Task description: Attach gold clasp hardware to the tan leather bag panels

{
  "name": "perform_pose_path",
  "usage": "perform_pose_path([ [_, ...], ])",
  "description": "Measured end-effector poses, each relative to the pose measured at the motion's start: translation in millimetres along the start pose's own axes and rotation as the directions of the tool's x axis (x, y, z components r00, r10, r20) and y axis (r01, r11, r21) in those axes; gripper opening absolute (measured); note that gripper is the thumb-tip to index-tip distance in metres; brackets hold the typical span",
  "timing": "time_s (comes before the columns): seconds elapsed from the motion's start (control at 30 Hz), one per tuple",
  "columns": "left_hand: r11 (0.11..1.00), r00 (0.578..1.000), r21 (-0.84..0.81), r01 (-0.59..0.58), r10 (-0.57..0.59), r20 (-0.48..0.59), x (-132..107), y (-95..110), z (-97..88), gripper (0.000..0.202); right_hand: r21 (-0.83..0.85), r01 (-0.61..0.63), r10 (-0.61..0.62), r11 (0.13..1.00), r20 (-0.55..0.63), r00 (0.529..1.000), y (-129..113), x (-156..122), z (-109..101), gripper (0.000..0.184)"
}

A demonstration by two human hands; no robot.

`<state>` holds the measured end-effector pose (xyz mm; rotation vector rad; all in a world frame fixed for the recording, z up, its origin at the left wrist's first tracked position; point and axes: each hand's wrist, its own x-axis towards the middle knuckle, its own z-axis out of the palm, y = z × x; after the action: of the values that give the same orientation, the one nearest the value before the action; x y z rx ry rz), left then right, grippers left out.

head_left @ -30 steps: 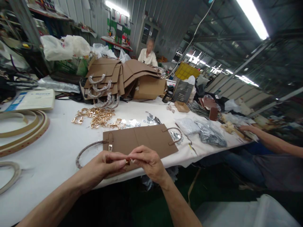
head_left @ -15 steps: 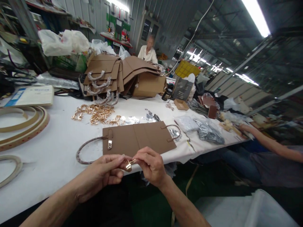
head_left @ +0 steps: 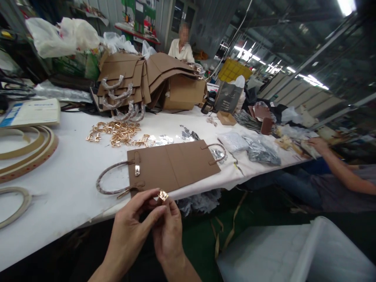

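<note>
White cloth covers the long workbench (head_left: 67, 188), on which a flat brown bag panel (head_left: 173, 166) with looped handles is laid beside a heap of gold fittings (head_left: 116, 133). Just off the bench's near edge, a small gold clasp (head_left: 163, 195) is pinched at the fingertips of the left hand (head_left: 132, 227) and the right hand (head_left: 168, 233), both closed around it, below the panel.

Left hand (head_left: 133, 225) and right hand (head_left: 168, 231): both bare, no gloves, no rings or watch showing. Forearms bare to the frame's lower edge, no sleeve in view. Fingernails short and unpainted. Knuckles and tendons stand out plainly
</note>
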<state>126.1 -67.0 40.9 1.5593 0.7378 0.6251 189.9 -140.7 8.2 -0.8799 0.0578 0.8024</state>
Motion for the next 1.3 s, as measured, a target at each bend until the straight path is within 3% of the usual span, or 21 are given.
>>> perform_pose_path([
  [0.1, 0.997, 0.999, 0.074, -0.003, 0.006, -0.035, -6.8, 2.5, -2.3, 0.033, -0.198, 0.155, -0.152, 0.968, 0.033, 0.988, 11.5, -5.5, -8.2, 0.033],
  [0.23, 0.978, 0.989, 0.148, -0.147, 0.149, 0.0, -10.8, 5.2, -12.4, 0.027, -0.49, 0.393, -0.317, 0.778, 0.234, 0.919, -5.2, -8.4, -20.4, 0.029],
  [0.37, 0.929, 0.951, 0.206, -0.307, 0.294, 0.092, -9.6, 5.3, -26.3, 0.032, -0.565, 0.654, -0.453, 0.503, 0.472, 0.756, -46.6, -3.5, -21.6, 0.018],
  [0.47, 0.899, 0.936, 0.267, -0.347, 0.315, 0.155, -8.6, 3.7, -35.6, 0.033, -0.534, 0.778, -0.394, 0.33, 0.672, 0.628, -72.5, 2.4, -16.2, 0.016],
  [0.57, 0.879, 0.929, 0.316, -0.357, 0.297, 0.222, -9.0, 3.4, -41.6, 0.028, -0.509, 0.829, -0.334, 0.233, 0.759, 0.56, -87.6, 3.8, -9.6, 0.016],
  [0.67, 0.887, 0.925, 0.296, -0.354, 0.283, 0.255, -11.7, 6.2, -42.2, 0.026, -0.535, 0.823, -0.273, 0.194, 0.776, 0.569, -94.0, -0.1, -5.5, 0.008],
  [0.77, 0.928, 0.945, 0.24, -0.285, 0.231, 0.23, -16.1, 9.8, -37.4, 0.022, -0.537, 0.816, -0.279, 0.213, 0.767, 0.578, -93.0, -4.1, -6.5, 0.003],
  [0.97, 0.987, 0.983, 0.099, -0.126, 0.111, 0.147, -25.5, 7.4, -26.5, 0.019, -0.428, 0.874, -0.376, 0.23, 0.789, 0.485, -80.2, -4.2, -20.4, 0.014],
  [1.13, 0.984, 0.986, 0.127, -0.128, 0.112, 0.125, -27.6, 3.2, -26.0, 0.021, -0.505, 0.794, -0.295, 0.339, 0.744, 0.599, -83.9, -0.5, -25.0, 0.013],
  [1.3, 0.955, 0.972, 0.198, -0.221, 0.199, 0.124, -25.6, 1.5, -27.2, 0.02, -0.51, 0.811, -0.243, 0.287, 0.78, 0.576, -93.6, 2.2, -20.1, 0.013],
])
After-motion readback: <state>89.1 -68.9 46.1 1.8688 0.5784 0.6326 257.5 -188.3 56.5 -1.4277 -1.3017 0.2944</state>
